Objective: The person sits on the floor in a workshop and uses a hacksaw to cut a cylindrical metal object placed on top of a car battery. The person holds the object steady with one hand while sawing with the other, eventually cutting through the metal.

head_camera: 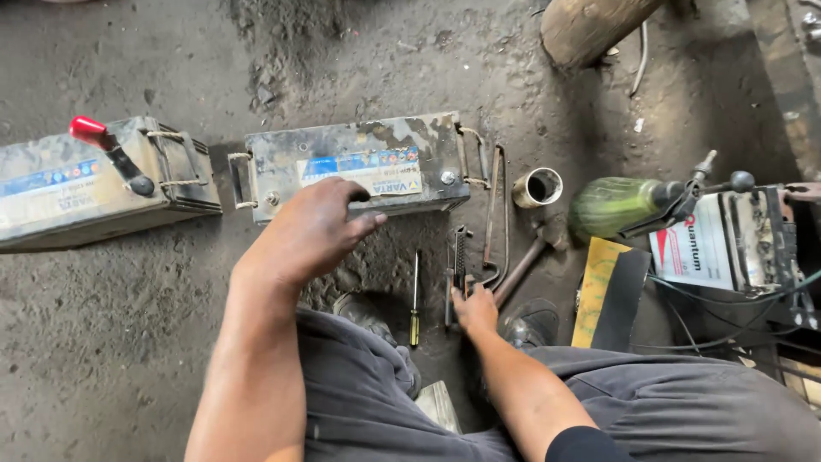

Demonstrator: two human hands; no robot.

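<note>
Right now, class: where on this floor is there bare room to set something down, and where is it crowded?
Bare ground lies below the left battery, left of the left hand, and beyond the middle battery. It is crowded around the right hand: screwdriver, pliers, hammer, green bottle.

A: So what's going on down there on the dirt floor?

B: Left hand (312,229) is planted on the front edge of a grimy grey battery (359,164). Right hand (473,310) is down low, fingers on some pliers (458,267) lying on the ground.

A: Other stuff around?

B: Yeah, a yellow-handled screwdriver (415,301) just left of the pliers, a hammer (532,257) to their right, and a short metal pipe piece (538,187) near the battery's end. Second battery (94,181) off to the left with a red-capped lead (107,147) on it.
</note>
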